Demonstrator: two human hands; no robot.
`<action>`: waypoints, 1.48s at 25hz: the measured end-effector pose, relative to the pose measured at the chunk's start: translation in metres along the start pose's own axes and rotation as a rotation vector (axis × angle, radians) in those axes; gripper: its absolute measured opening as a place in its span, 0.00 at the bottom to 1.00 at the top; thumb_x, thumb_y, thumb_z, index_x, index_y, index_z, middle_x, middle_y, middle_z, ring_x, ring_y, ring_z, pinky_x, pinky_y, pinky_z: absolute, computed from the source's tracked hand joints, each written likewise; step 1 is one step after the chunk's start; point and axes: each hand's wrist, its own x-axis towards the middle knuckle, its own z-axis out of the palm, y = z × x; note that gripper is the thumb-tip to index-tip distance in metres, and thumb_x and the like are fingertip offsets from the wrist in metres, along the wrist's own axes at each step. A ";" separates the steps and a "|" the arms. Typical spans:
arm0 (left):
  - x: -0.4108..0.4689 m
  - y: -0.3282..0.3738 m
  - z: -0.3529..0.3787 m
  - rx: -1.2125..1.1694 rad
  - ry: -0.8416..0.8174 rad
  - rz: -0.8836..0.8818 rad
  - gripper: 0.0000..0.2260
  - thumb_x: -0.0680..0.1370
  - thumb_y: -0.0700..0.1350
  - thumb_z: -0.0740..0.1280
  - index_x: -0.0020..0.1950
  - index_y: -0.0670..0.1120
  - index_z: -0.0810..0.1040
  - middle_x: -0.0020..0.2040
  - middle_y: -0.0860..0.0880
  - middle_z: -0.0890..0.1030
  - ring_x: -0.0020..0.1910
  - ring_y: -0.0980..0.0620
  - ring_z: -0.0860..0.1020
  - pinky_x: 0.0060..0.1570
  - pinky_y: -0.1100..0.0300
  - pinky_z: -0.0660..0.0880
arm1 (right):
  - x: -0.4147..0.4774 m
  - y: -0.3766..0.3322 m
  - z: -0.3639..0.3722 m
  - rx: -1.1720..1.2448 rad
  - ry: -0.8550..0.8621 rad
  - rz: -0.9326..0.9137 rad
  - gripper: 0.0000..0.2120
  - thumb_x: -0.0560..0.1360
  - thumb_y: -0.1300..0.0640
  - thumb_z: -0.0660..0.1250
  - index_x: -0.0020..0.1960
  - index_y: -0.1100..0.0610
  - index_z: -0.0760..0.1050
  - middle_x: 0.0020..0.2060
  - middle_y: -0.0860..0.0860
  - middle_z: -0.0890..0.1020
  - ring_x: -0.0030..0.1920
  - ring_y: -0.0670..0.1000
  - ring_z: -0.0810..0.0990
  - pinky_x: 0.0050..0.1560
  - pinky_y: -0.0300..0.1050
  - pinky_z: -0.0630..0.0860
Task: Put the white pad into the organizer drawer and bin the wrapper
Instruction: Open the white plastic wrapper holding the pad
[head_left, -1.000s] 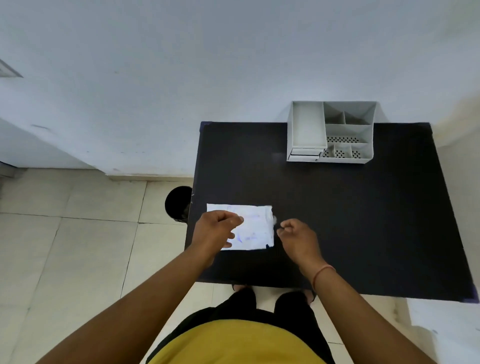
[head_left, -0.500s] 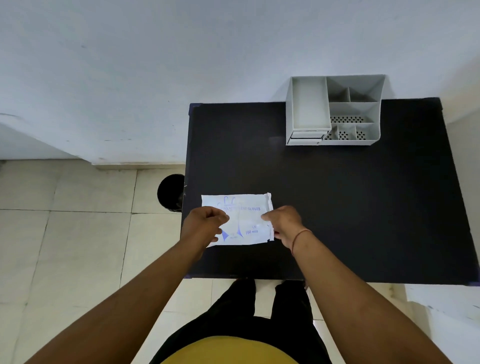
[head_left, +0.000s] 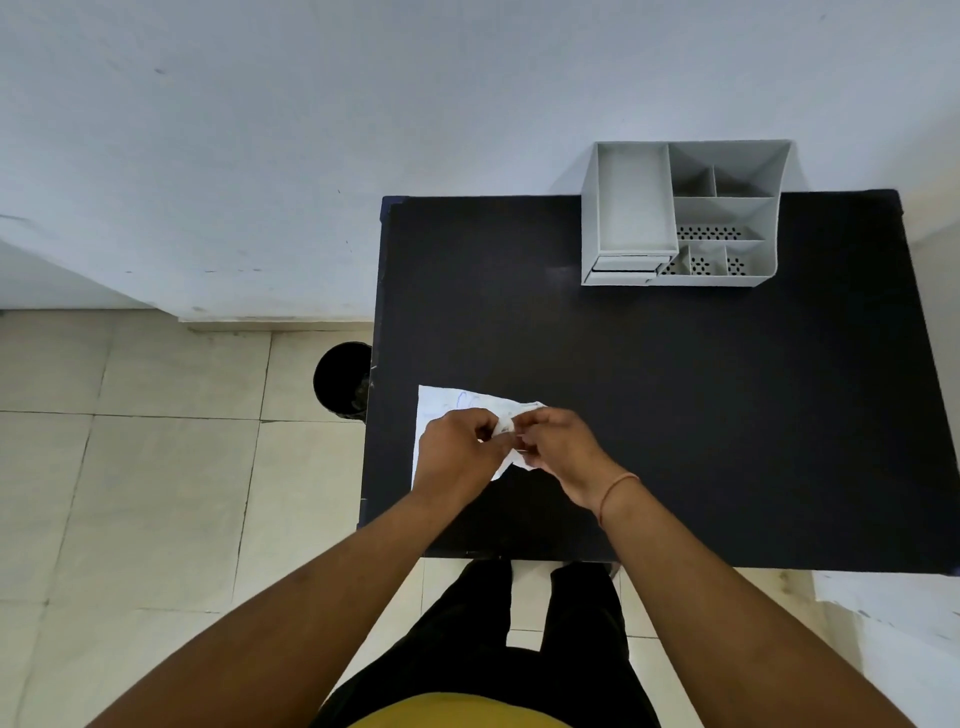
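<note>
A black bin (head_left: 343, 378) stands on the floor just beside the desk (head_left: 675, 395) left edge. The white wrapper (head_left: 441, 405) lies near the desk's front-left corner. The left hand (head_left: 457, 447) and right hand (head_left: 556, 441) both pinch the wrapper's right portion, fingertips close together. The grey organizer (head_left: 680, 213) sits at the desk's rear, its drawer (head_left: 626, 265) closed, well apart from both hands.

The flat white paper wrapper (head_left: 441, 405) carries faint blue print; the rectangular table (head_left: 675, 415) has a matt black top; the light grey plastic desk organizer (head_left: 680, 213) shows dark dotted perforations in its front compartments; the round bin (head_left: 340, 379) on the beige tiled floor (head_left: 130, 467) is black; a thin orange-pink thread bracelet (head_left: 615, 491) circles one wrist
</note>
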 end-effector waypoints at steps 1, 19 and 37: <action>-0.001 -0.001 -0.001 0.006 -0.041 0.015 0.09 0.76 0.54 0.76 0.45 0.49 0.88 0.40 0.54 0.88 0.39 0.56 0.84 0.44 0.59 0.81 | 0.003 0.001 0.003 -0.202 0.019 -0.051 0.10 0.80 0.66 0.64 0.47 0.58 0.83 0.42 0.53 0.84 0.42 0.51 0.82 0.42 0.41 0.78; 0.029 -0.089 -0.030 -0.722 -0.097 -0.670 0.06 0.79 0.33 0.73 0.55 0.39 0.85 0.55 0.37 0.88 0.52 0.35 0.88 0.50 0.42 0.86 | 0.024 0.001 0.023 -0.378 -0.143 0.019 0.10 0.79 0.67 0.63 0.43 0.57 0.78 0.33 0.52 0.81 0.30 0.50 0.79 0.27 0.38 0.75; 0.027 -0.086 -0.055 -0.546 -0.209 -0.328 0.18 0.75 0.37 0.78 0.65 0.46 0.85 0.58 0.43 0.89 0.56 0.40 0.88 0.58 0.41 0.84 | 0.028 0.027 0.020 -0.414 0.121 -0.035 0.07 0.75 0.61 0.68 0.44 0.55 0.84 0.43 0.52 0.88 0.45 0.55 0.88 0.46 0.55 0.88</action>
